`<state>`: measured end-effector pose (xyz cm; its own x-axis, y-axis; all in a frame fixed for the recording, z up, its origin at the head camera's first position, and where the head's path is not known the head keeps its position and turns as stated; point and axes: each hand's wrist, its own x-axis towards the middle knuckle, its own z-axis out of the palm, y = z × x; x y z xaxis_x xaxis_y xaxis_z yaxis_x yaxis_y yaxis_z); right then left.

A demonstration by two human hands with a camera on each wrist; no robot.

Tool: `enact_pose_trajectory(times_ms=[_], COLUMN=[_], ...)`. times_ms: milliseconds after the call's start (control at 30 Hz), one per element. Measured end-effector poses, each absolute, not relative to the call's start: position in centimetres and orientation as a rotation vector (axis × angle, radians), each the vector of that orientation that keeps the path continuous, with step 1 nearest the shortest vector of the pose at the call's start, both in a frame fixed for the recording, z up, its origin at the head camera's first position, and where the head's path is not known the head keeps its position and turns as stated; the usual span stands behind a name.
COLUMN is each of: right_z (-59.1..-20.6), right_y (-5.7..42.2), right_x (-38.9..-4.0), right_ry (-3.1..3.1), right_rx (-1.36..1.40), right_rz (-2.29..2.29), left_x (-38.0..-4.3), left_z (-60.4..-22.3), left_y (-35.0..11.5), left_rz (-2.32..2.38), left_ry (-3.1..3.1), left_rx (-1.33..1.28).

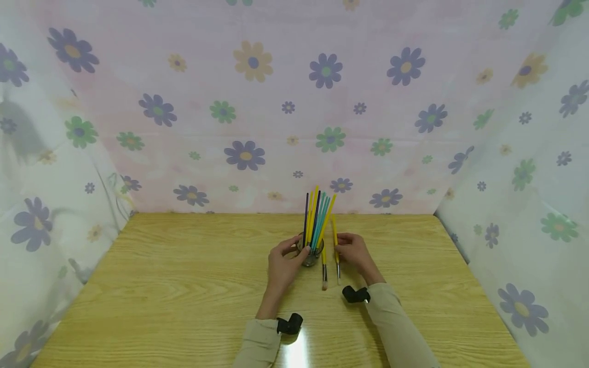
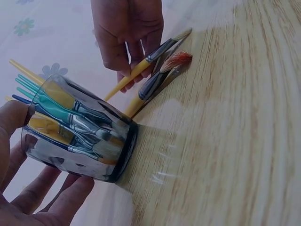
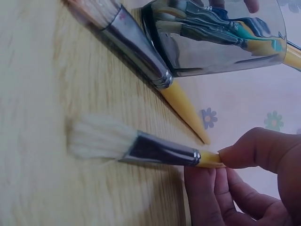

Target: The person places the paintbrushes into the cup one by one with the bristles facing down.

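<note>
A clear glass (image 2: 117, 162) holds several paintbrushes (image 1: 317, 220) with yellow, teal and dark handles, bristles down. My left hand (image 1: 282, 263) grips this glass from its left side, thumb and fingers around the wall. To the right of it, my right hand (image 1: 354, 251) pinches the yellow handle of a paintbrush with pale bristles (image 3: 101, 137), which point toward me. Between that brush and the glass, another yellow-handled paintbrush with reddish bristles (image 2: 162, 75) lies on the table, its handle partly hidden by the glass in the head view.
The wood-grain table (image 1: 184, 286) ends at a flowered cloth backdrop (image 1: 276, 102), with more cloth at both sides. Black wrist cameras (image 1: 290, 324) sit on both sleeves. Light reflects off the table's front.
</note>
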<state>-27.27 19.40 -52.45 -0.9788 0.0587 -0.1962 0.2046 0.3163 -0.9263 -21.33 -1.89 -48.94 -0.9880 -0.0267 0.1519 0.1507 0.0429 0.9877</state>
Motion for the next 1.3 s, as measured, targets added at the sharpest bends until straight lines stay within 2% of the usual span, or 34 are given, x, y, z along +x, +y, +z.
enact_pose_trajectory(times_ms=[233, 400, 1067, 1300], right_z=[-52.8, -53.0, -54.1, -53.6], right_y=[19.6, 20.0, 19.8, 19.1], right_x=[-27.2, -26.8, -25.6, -24.7], right_ry=[2.444, 2.398, 2.119, 2.059], right_rx=[0.268, 0.202, 0.011, -0.050], right_rz=[-1.821, -1.960, -2.429, -2.556], left_x=[-22.8, -23.0, -23.0, -21.5], left_z=[-52.0, -52.5, -52.3, -49.6], left_y=[-1.5, -1.6, -2.0, -2.2], left_rz=[-2.069, -2.063, -2.048, -2.067], left_ry=[-2.145, -2.130, -2.152, -2.146], left_rx=[-0.117, -0.117, -0.061, -0.090])
